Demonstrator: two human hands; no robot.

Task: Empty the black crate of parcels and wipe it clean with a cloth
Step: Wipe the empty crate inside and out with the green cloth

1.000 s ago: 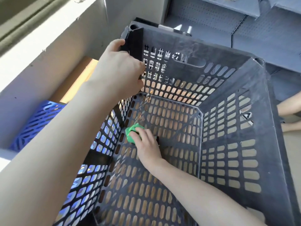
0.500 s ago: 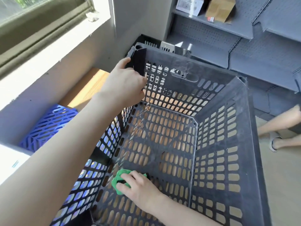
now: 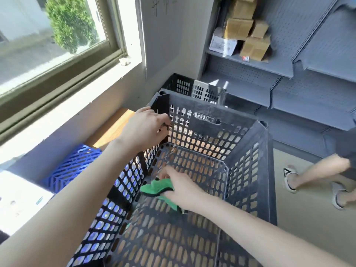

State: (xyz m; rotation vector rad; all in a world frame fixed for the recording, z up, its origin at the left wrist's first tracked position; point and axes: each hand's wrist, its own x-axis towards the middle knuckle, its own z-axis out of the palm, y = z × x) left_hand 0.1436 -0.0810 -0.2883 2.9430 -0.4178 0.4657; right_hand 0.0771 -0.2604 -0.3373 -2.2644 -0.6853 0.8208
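The black crate (image 3: 267, 170) fills the middle of the head view, slotted all over, with nothing in it but my right hand and a cloth. My left hand (image 3: 143, 130) grips its far left corner post at the rim. Inside the crate my right hand (image 3: 183, 189) holds a bunched green cloth (image 3: 157, 187) close to the left wall, just above the floor. Cardboard parcels (image 3: 248, 35) are stacked on a grey shelf at the upper right.
A blue slotted crate (image 3: 71, 166) lies left of the black one, below the window sill. Another dark crate (image 3: 192, 87) stands behind it. Grey shelving (image 3: 289, 105) runs along the back. A person's legs in sandals (image 3: 312, 176) are at the right on the floor.
My right hand with the green cloth has moved from the near left floor corner up and back along the left wall. The view has tilted upward, showing the window and shelf parcels.
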